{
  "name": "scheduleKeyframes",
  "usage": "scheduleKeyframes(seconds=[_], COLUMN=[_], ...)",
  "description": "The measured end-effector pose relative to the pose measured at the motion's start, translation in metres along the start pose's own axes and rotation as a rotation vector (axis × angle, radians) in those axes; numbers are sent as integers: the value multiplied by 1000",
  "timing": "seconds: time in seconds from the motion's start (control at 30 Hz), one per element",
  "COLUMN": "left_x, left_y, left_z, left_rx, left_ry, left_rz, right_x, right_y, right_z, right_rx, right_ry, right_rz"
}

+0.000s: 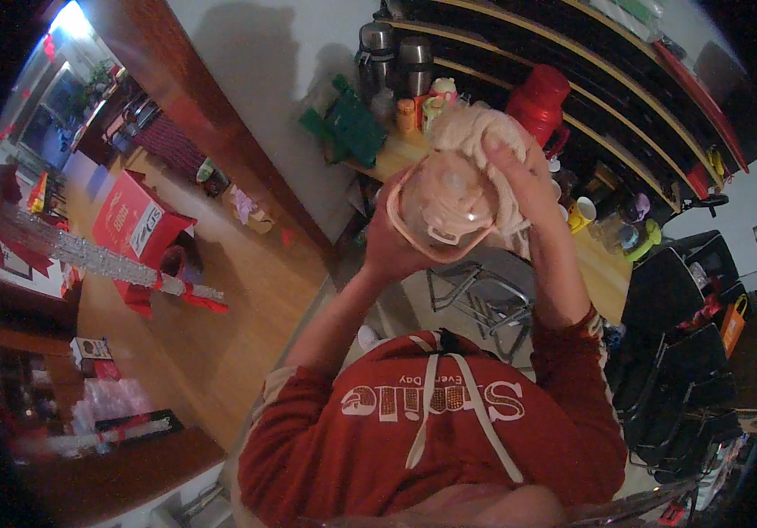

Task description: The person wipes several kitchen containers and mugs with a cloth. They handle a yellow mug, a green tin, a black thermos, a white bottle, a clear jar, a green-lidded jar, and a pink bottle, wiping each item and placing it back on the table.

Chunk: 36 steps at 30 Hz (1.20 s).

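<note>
My left hand (388, 241) grips a clear, rounded container with a pinkish rim (447, 204) from its left side. It is raised in front of my chest, and light glints on its surface. In my right hand (527, 175) a bunched cream cloth (477, 132) is held against the container's right and far sides. The thumb lies over the cloth, while the other fingers are mostly hidden.
A wooden shelf top (599, 270) beyond my hands carries steel flasks (378, 56), a red thermos jug (540, 102), a yellow cup (581, 212) and a green bag (352, 125). Black chairs (665, 290) stand at right. A folding metal stool (484, 307) is below; a red box (134, 218) sits left.
</note>
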State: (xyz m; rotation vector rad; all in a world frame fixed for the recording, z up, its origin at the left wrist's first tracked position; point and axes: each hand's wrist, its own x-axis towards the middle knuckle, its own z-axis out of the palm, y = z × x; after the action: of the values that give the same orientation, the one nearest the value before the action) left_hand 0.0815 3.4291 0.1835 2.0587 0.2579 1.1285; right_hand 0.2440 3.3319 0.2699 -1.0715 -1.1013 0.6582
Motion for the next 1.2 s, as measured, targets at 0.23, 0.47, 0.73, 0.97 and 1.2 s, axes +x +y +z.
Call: scheduleKeyframes(seconds=[0.23,0.47,0.73,0.97,1.2], left_x=[-12,-20,-13,-56,-74], left_y=[-8,-59,-65,-65,-43], left_z=[-14,-25,21,70,153], left_rx=[-496,-156,245,395,179], left_ry=[-68,-53,16,-171,-551], left_rz=[-788,-617,72,86,-14], right_x=[-44,-115,-112,-154,-276], right_y=[96,144,96,114,171], right_z=[17,6,-3,-28,-94], right_rx=[-453,-662,-149,-187,149], right_ry=[466,359,350,255,596], right_rz=[-220,31,467,630,718])
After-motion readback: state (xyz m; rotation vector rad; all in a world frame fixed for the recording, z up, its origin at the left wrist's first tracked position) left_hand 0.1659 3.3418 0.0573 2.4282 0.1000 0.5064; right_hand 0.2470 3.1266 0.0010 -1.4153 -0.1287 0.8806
